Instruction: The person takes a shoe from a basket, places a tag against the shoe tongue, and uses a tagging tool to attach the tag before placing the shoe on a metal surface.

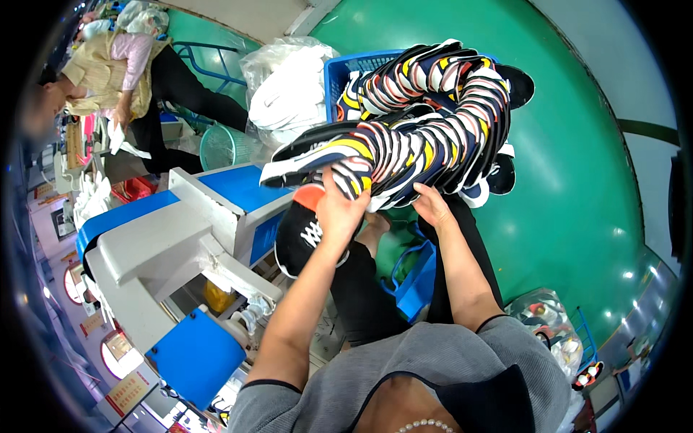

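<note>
A long row of shoe uppers [404, 155], nested one in another, curls round in a hook shape. Black, white, navy, yellow and red edges show along it. My left hand [341, 211] is closed round the row's near left end. Beside that hand hangs a black upper [299, 234] with white lacing and an orange-red lining. At the row's near edge, my right hand [432, 206] grips the uppers from below right, its fingers partly hidden. The far part of the row rests over a blue plastic basket [334, 86].
At the left stands a grey and blue machine [155, 242]. A clear bag of white pieces [289, 90] lies beside the basket. Further left, another person [130, 72] holds white material near a green mesh bin [220, 148]. A blue stool [419, 278] stands by my legs.
</note>
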The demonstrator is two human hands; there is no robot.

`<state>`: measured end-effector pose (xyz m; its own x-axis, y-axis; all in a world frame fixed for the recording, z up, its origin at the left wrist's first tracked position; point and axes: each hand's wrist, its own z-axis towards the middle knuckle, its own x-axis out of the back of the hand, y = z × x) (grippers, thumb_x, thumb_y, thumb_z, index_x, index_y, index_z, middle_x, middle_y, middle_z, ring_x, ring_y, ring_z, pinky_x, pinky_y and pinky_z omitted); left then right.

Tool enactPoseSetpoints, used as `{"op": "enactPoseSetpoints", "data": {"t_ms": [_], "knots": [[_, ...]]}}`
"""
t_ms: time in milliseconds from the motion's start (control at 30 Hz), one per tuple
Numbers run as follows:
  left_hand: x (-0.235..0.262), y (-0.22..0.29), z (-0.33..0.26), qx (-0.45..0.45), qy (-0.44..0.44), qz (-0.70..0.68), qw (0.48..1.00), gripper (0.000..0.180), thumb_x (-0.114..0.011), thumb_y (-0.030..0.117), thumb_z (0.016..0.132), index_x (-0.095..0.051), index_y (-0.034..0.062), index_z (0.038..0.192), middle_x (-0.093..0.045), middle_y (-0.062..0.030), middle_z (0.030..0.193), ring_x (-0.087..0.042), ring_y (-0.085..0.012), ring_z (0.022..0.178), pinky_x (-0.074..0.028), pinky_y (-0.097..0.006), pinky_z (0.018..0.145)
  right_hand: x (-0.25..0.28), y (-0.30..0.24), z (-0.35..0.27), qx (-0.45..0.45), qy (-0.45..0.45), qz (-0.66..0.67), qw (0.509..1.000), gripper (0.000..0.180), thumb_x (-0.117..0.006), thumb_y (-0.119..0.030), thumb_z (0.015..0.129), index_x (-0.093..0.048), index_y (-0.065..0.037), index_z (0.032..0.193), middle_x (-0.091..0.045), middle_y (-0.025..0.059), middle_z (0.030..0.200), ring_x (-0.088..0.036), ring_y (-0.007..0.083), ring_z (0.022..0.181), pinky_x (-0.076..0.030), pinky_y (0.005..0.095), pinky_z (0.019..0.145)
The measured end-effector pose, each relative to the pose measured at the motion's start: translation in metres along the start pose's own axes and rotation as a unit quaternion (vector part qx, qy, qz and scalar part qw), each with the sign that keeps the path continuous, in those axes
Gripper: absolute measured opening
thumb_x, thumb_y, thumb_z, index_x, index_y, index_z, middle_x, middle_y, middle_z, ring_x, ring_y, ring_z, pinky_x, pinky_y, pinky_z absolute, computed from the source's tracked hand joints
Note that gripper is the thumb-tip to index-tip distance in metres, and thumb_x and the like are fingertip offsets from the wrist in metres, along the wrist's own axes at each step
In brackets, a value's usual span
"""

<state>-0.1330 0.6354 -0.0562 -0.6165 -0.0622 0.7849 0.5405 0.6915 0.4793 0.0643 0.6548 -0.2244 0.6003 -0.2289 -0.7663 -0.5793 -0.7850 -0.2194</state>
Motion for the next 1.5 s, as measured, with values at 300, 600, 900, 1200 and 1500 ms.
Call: {"op": "enactPoseSetpoints", "data": {"t_ms": [300,600,900,1200,1500], "knots": [[0.005,0.003,-0.133,0.073,0.050,-0.313,0.945,0.065,-0.072,0.005,0.074,-0.036,-0.0026,0.128,-0.054,-0.0142,0.116,-0.056,-0.0199,0.102,-0.046,-0.030,0.089,0.009,-0.014,-0.035,-0.063,-0.092,-0.052,0.992,0.079,-0.068,-0.049,0.079,-0.036,-0.008,0.138,-0.044,0.0023,0.139,-0.038,0.0199,0.129,-0.028,0.0379,0.107],[0.087,0.002,-0.232,0.280,-0.195,-0.584,0.737,0.049,-0.061,0.024,0.086,-0.046,-0.0015,0.125,-0.060,-0.0140,0.115,-0.060,-0.0237,0.103,-0.049,-0.035,0.093,-0.053,-0.056,-0.111,-0.124,-0.080,-0.302,0.942,0.075,-0.061,-0.055,0.082,-0.043,-0.004,0.134,-0.052,0.0050,0.132,-0.046,0.0178,0.122,-0.033,0.0354,0.104],[0.058,-0.076,-0.286,0.342,-0.228,-0.668,0.621,0.034,-0.059,0.024,0.087,-0.056,0.0012,0.113,-0.065,-0.0160,0.103,-0.065,-0.0270,0.089,-0.053,-0.040,0.084,-0.050,-0.009,-0.129,-0.291,-0.076,-0.450,0.841,0.090,-0.054,-0.072,0.076,-0.040,-0.008,0.138,-0.050,0.0092,0.134,-0.053,0.0238,0.117,-0.039,0.0458,0.099],[0.050,-0.062,-0.295,0.219,-0.360,-0.558,0.715,0.060,-0.054,0.053,0.088,-0.047,0.0081,0.127,-0.061,-0.0074,0.116,-0.060,-0.0188,0.105,-0.049,-0.036,0.089,-0.037,0.037,-0.119,-0.063,0.039,-0.567,0.820,0.113,-0.046,-0.079,0.074,-0.019,0.008,0.142,-0.034,0.0261,0.141,-0.039,0.0366,0.128,-0.033,0.0459,0.102],[0.183,-0.093,-0.269,-0.203,-0.089,0.074,0.972,0.078,-0.068,0.051,0.075,-0.044,0.0007,0.130,-0.063,-0.0150,0.089,-0.061,-0.0298,0.083,-0.045,-0.038,0.074,-0.044,0.058,-0.121,-0.015,0.074,-0.633,0.770,0.088,-0.039,-0.069,0.085,-0.043,0.006,0.131,-0.050,0.0227,0.129,-0.048,0.0308,0.121,-0.035,0.0359,0.100]]}}
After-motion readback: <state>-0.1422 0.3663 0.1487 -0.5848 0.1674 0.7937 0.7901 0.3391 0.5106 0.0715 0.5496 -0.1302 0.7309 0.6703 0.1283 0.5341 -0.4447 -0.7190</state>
